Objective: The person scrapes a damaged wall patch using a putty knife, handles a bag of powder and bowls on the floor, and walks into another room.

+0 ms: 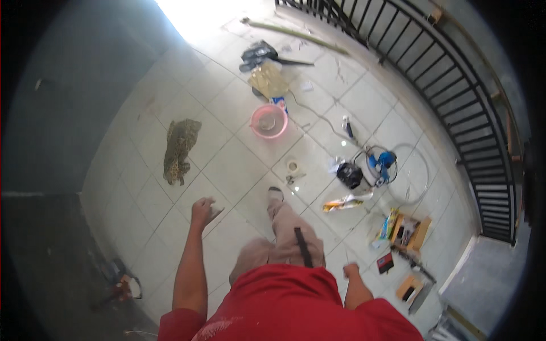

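Observation:
My left hand (202,213) hangs out over the tiled floor, its fingers curled round a small pale thing (216,211) too blurred to name. Low on the right, my right hand (351,270) is closed, and what it may hold is too small to make out. A crumpled patterned cloth (181,149) lies on the floor beyond my left hand. Ahead of my feet are scissors (294,178) and a roll of tape (292,166). Farther off stands a pink basin (269,121) with a container inside. A red and black box (385,262) is nearest to my right hand.
On the right lie a blue power tool (382,162) with a coiled hose, a black plastic bag (349,175) and an open cardboard box (410,232). A black metal railing (455,91) runs along that side. Grey walls (96,85) stand on the left.

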The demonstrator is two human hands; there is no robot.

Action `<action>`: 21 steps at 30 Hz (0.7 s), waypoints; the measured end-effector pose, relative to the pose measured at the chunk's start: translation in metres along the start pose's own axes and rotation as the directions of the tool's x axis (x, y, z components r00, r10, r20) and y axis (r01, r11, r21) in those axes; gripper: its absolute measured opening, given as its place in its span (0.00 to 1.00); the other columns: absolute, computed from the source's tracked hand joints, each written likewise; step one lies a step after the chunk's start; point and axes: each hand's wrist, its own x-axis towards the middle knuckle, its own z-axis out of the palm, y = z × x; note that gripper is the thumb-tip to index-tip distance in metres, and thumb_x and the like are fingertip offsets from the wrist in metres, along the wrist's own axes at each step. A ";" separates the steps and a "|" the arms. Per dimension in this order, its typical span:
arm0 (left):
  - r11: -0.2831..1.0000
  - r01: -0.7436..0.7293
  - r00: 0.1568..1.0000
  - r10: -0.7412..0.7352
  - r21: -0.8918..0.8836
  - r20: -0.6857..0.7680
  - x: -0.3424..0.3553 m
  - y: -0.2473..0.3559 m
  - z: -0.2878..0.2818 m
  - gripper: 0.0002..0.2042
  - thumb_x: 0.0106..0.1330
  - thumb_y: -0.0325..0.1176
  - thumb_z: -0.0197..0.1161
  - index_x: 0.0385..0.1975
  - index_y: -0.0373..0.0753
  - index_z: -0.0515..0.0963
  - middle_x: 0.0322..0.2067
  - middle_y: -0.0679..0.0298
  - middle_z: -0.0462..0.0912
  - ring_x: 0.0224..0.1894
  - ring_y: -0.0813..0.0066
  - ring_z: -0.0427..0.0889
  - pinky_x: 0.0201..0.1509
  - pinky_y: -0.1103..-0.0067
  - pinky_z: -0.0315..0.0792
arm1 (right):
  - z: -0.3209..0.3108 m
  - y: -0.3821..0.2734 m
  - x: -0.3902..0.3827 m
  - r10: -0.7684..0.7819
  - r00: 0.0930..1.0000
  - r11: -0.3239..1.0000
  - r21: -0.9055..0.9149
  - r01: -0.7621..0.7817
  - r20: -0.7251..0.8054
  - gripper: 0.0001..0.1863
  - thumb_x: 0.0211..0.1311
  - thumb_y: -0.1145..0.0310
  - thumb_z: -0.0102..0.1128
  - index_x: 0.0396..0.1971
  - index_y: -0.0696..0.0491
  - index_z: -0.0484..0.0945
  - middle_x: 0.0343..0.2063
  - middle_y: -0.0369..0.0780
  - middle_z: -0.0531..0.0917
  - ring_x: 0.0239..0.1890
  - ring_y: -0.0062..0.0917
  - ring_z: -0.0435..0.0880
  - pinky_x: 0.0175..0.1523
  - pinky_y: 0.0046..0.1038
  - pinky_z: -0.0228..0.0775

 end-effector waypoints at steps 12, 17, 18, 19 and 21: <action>0.991 0.054 0.917 -0.097 0.122 0.388 0.211 0.055 0.050 0.18 0.60 0.43 0.55 0.33 0.30 0.78 0.23 0.55 0.80 0.26 0.70 0.77 0.33 0.76 0.71 | -0.295 -0.292 -0.004 -0.051 0.790 0.730 0.517 0.447 -0.611 0.16 0.55 0.61 0.54 0.34 0.58 0.80 0.22 0.48 0.81 0.23 0.39 0.82 0.33 0.34 0.75; 0.951 -0.194 0.907 0.081 0.240 0.413 0.324 -0.010 0.083 0.13 0.62 0.39 0.55 0.31 0.34 0.80 0.20 0.63 0.77 0.23 0.79 0.73 0.29 0.78 0.67 | -0.276 -0.326 0.020 0.083 0.843 0.815 0.523 0.250 -0.532 0.19 0.55 0.55 0.55 0.26 0.59 0.79 0.25 0.50 0.81 0.33 0.43 0.81 0.41 0.40 0.71; 0.983 -0.018 0.880 -0.071 0.183 0.469 0.338 -0.002 0.087 0.13 0.62 0.39 0.54 0.31 0.35 0.80 0.20 0.62 0.78 0.23 0.79 0.74 0.29 0.78 0.68 | -0.265 -0.326 0.029 0.171 0.896 0.852 0.517 0.074 -0.411 0.19 0.55 0.54 0.54 0.26 0.58 0.79 0.26 0.49 0.81 0.33 0.44 0.81 0.41 0.40 0.70; 0.978 0.155 0.830 -0.204 0.137 0.519 0.358 0.011 0.092 0.13 0.63 0.39 0.54 0.31 0.35 0.80 0.20 0.61 0.78 0.23 0.79 0.74 0.29 0.78 0.68 | -0.255 -0.329 0.039 0.180 0.899 0.852 0.521 0.060 -0.399 0.19 0.55 0.54 0.54 0.26 0.58 0.79 0.26 0.49 0.81 0.33 0.44 0.81 0.41 0.40 0.70; 0.974 0.088 0.846 -0.185 0.211 0.500 0.395 -0.001 0.102 0.13 0.63 0.40 0.54 0.32 0.36 0.80 0.20 0.60 0.78 0.23 0.79 0.74 0.30 0.79 0.68 | -0.224 -0.338 0.057 0.173 0.916 0.841 0.538 0.053 -0.361 0.20 0.55 0.52 0.54 0.24 0.57 0.79 0.27 0.50 0.81 0.35 0.45 0.80 0.42 0.42 0.70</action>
